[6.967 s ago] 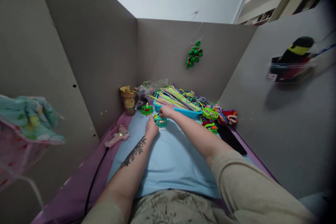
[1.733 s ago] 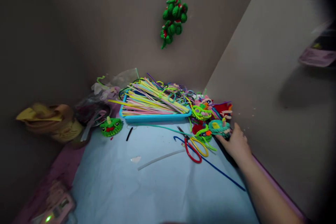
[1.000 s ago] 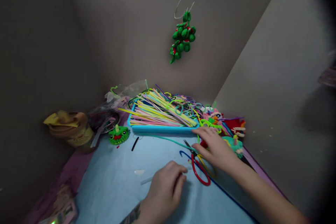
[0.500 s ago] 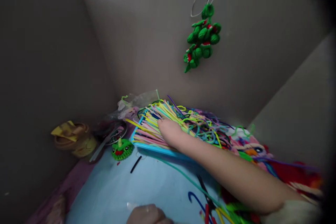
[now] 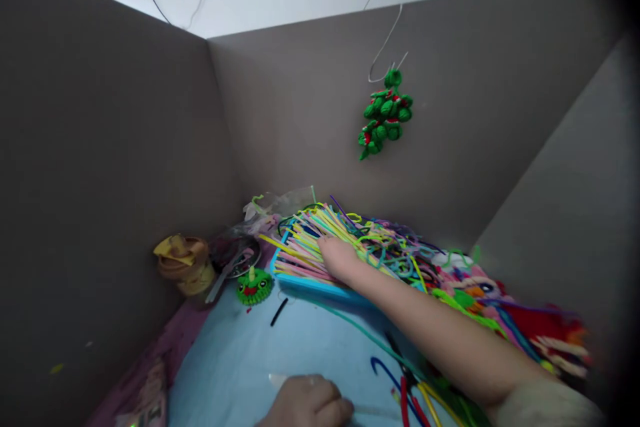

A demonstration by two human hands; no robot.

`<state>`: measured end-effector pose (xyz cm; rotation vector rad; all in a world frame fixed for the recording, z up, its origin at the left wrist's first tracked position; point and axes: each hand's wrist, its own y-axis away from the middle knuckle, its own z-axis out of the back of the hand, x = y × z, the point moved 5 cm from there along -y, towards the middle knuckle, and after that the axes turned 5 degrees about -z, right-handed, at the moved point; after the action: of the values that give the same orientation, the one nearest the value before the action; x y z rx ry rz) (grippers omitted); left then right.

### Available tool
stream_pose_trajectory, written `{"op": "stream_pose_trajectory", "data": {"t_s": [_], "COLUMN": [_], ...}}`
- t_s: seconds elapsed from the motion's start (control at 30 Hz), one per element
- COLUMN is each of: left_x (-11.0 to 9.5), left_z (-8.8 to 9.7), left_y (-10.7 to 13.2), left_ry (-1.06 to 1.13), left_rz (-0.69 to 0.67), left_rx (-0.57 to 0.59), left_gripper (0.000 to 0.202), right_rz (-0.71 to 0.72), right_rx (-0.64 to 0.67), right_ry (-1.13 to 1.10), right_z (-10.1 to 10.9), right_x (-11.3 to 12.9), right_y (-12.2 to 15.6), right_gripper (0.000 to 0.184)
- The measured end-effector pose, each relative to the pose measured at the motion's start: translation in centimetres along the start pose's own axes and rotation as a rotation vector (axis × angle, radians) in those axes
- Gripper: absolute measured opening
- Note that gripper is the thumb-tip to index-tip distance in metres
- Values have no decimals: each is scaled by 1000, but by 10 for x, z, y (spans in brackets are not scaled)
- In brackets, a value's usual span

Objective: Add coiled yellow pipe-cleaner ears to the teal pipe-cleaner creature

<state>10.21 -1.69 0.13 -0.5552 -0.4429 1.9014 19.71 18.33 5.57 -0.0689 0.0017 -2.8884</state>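
My right hand (image 5: 339, 259) reaches into a blue tray (image 5: 320, 288) heaped with pipe cleaners (image 5: 300, 260) in pink, yellow, green and other colours. Its palm faces down over them, and its fingertips are hidden among the stems. At the bottom edge my left hand (image 5: 310, 401) is closed above the light blue table surface (image 5: 240, 367), fingers curled in; what it holds, if anything, does not show. Right of it lie red-handled scissors (image 5: 405, 390) with dark blades and a blue stem (image 5: 385, 373) bent into a hook. A green fuzzy figure (image 5: 254, 287) with eyes sits left of the tray.
Grey partitions (image 5: 310, 107) enclose the table. A green and red fuzzy ornament (image 5: 386, 113) hangs on a wire at the back. Left stand a yellowish-brown container (image 5: 187, 263) and a round metal dish (image 5: 245, 257). Colourful fuzzy pieces (image 5: 485, 287) pile up at the right.
The view has tilted up, so things sit lower and the wall top shows. My right hand stays in the tray; more of my left hand is in view.
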Motion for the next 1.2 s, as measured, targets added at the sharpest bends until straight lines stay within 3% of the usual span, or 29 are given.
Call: {"op": "stream_pose_trajectory", "data": {"t_s": [0.17, 0.37, 0.5, 0.67, 0.87, 1.03, 1.2], "left_x": [-6, -6, -9, -12, -11, -13, -11], "left_z": [-2, -10, -12, -12, -13, -14, -15], "left_y": [-2, 0, 0, -1, -2, -2, -2], "left_ry": [-117, -179, -194, -215, -196, -185, -159], "left_rz": [-63, -45, -74, -99, -101, -104, -91], "left_rx": [-55, 31, 78, 60, 97, 113, 173], "left_gripper": [15, 2, 5, 8, 11, 12, 11], "right_rz": [-36, -179, -224, -199, -179, -123, -127], "right_rx": [-28, -55, -76, -155, -78, -71, -148], "right_ry": [-30, -74, -117, -142, -118, -101, -135], "right_z": [-6, -12, -15, -14, -20, -23, -22], "right_x": [10, 14, 20, 36, 47, 54, 54], "right_y": [22, 19, 14, 5, -17, -22, -24], "right_gripper": [27, 25, 24, 26, 24, 35, 25]}}
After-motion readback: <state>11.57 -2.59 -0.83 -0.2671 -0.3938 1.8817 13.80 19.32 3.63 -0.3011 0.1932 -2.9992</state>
